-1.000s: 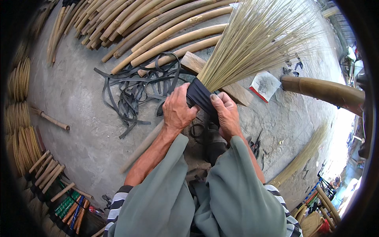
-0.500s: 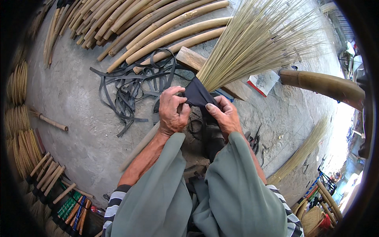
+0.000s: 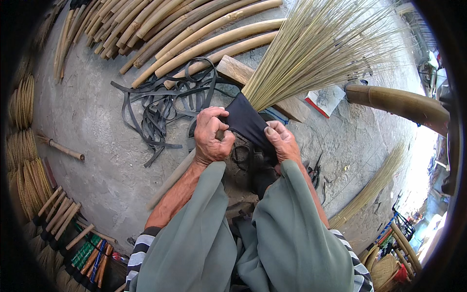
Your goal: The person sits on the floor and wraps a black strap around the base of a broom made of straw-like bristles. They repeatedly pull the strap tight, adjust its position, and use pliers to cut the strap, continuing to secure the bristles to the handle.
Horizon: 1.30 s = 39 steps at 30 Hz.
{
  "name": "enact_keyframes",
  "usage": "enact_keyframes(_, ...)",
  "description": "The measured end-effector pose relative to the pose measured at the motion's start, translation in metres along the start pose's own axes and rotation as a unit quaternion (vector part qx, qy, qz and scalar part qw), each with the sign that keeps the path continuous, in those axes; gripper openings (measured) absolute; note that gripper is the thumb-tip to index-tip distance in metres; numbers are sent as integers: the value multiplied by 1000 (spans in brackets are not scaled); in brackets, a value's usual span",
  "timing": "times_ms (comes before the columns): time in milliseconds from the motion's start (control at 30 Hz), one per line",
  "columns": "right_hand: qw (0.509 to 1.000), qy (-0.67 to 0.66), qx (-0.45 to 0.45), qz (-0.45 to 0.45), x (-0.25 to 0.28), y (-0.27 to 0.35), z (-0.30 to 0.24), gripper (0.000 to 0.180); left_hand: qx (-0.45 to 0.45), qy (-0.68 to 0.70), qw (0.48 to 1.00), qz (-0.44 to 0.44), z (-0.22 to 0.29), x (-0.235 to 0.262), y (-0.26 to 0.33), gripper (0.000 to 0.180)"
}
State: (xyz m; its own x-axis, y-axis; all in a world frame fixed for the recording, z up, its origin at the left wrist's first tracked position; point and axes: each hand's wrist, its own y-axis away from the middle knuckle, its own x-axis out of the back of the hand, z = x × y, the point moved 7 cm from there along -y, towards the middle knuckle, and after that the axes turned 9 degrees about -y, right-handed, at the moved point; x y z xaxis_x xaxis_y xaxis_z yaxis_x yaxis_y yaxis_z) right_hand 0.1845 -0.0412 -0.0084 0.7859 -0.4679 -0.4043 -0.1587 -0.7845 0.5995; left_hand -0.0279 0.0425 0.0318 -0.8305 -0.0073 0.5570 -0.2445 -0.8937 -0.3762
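Note:
A bundle of straw bristles (image 3: 311, 53) fans out toward the upper right, its narrow end covered by a black cloth sleeve (image 3: 247, 119). My left hand (image 3: 212, 134) pinches the cloth's left edge between thumb and fingers. On the other side, my right hand (image 3: 283, 142) grips the right edge, thumb on top. Between the two hands the cloth is stretched taut and flat. The bristle ends inside the sleeve are hidden.
A wooden block (image 3: 236, 70) lies under the bundle. Tangled black rubber strips (image 3: 165, 104) are left of it, with bamboo poles (image 3: 214, 46) behind. A thick bamboo pole (image 3: 389, 102) and another straw bundle (image 3: 372, 187) lie right. Broom handles (image 3: 61, 219) fill the lower left.
My right hand has shifted slightly right, drawing the cloth out wider and flatter between my hands. My left hand stays nearly where it was.

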Motion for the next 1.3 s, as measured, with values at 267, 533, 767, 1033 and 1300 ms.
enact_keyframes(267,995,78,36,45,32,-21,10,23,-7,-53,997,-51,8,-5,-8,44)
enact_keyframes(533,978,206,36,-10,3,-38,3,29,173,-47,958,-222,-21,-20,-28,78)
enact_keyframes(767,988,84,86,-99,-64,-67,0,27,77,-151,980,-108,-28,-2,-44,81)
enact_keyframes(1033,985,142,83,-56,-61,-48,-9,36,247,9,925,-288,-43,-32,-22,80)
enact_keyframes(1300,997,34,57,-47,-73,-35,-15,33,143,-114,965,-189,-21,-34,-16,79)
